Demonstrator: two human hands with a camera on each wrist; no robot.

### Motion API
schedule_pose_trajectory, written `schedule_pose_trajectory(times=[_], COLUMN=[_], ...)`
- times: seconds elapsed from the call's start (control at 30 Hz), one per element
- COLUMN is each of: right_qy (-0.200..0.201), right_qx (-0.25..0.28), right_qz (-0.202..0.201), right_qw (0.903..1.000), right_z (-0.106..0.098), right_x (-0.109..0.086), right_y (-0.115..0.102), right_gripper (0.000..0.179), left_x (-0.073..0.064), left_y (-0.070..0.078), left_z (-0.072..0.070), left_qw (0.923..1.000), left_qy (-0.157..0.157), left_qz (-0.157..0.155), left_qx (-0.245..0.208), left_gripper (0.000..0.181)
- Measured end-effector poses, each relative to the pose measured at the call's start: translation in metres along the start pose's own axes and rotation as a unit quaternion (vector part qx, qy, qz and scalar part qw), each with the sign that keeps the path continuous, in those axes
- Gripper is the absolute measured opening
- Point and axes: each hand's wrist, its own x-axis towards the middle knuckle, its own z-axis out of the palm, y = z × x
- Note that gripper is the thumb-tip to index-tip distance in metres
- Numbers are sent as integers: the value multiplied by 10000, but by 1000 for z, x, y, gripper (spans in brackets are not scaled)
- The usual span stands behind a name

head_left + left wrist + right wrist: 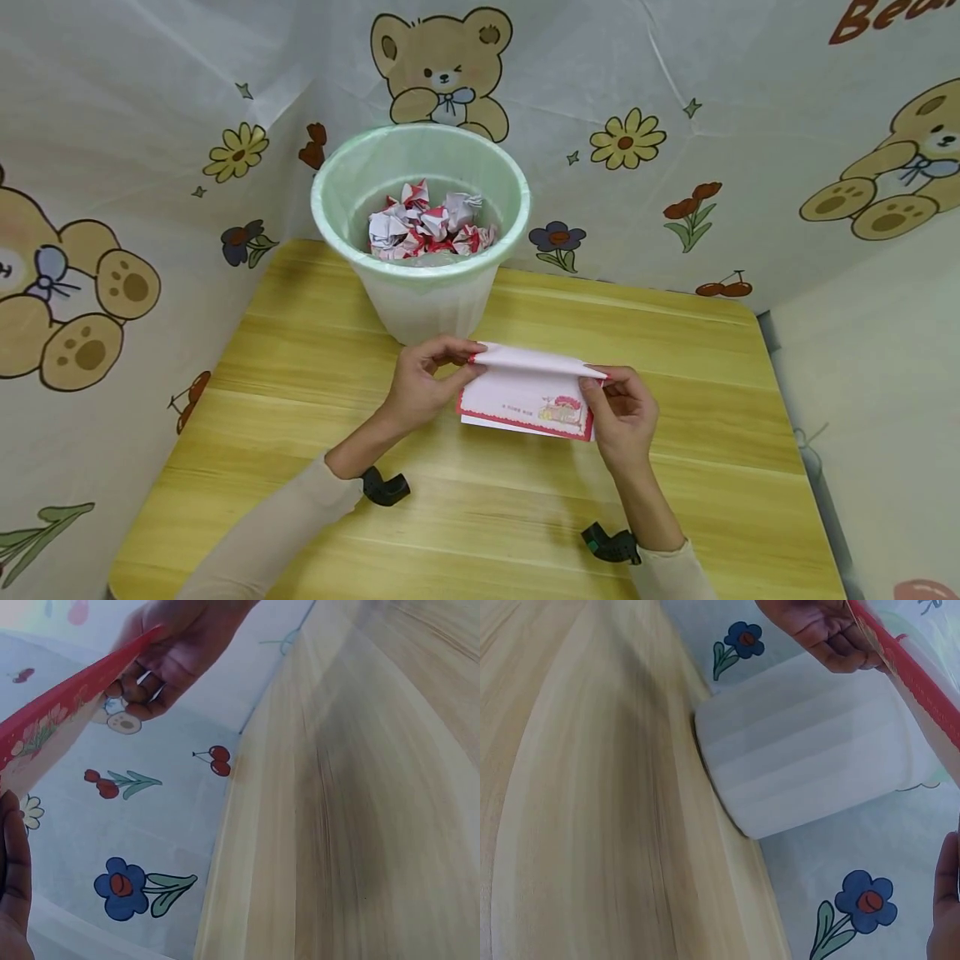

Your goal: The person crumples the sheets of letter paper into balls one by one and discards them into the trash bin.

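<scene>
A folded sheet of white paper [517,392] with a red scalloped border and a small printed picture is held up between both hands over the table. My left hand [423,383] pinches its upper left corner between thumb and fingers. At the upper right corner, the right hand [624,417] pinches it in the same way. The top edge of the paper bends over in a fold. Both wrist views show the sheet [64,705] nearly edge-on, raised above the wooden tabletop, its red border [922,686] facing the cameras.
Behind the hands stands a pale green and white bin [427,304], with several crumpled red and white papers [427,225] inside. The wooden table [720,433] meets a curtain [570,50] printed with bears and flowers. Black wrist cameras [386,487] sit on both wrists.
</scene>
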Motion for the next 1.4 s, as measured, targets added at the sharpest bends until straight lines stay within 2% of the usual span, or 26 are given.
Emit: schedule_pose_trajectory(times=[0.1,0.33,0.47,0.57,0.67,0.73,0.9,1.1,1.27,1.33,1.4], right_qy=[22,-8,-77,-301,-453,-388,-121,-256,-829,-800,-598], right_qx=[67,-72,-151,-207,-300,-365,-342,-256,-293,-362,-381], right_qz=[-1,-70,-230,-359,-361,-319,-250,-349,-475,-467,-468], right_qw=[10000,9999,9996,9987,9979,9981,9990,9987,9950,9950,9964], right_z=[-1,-1,1,4,8,9,14,22,41,48,53], right_x=[0,3,4,4,1,-1,-1,1,-2,-3,-3], right_y=[0,-2,-1,3,8,11,13,10,14,16,17], right_gripper=[21,22,21,20,19,18,15,20,22,20,18], left_x=[0,1,3,4,6,8,7,4,9,12,13], left_y=[-1,-1,1,3,5,5,2,1,3,3,4], left_z=[0,1,0,0,0,1,3,5,19,24,27], left_qw=[10000,9994,9982,9964,9946,9940,9958,9968,9916,9907,9925], left_qy=[58,93,80,24,-70,-166,-195,-73,-493,-642,-596], left_qz=[78,322,452,579,614,586,468,538,874,836,677], left_qx=[0,128,377,613,837,913,768,583,811,863,820], left_gripper=[17,19,19,20,19,18,17,16,12,12,11])
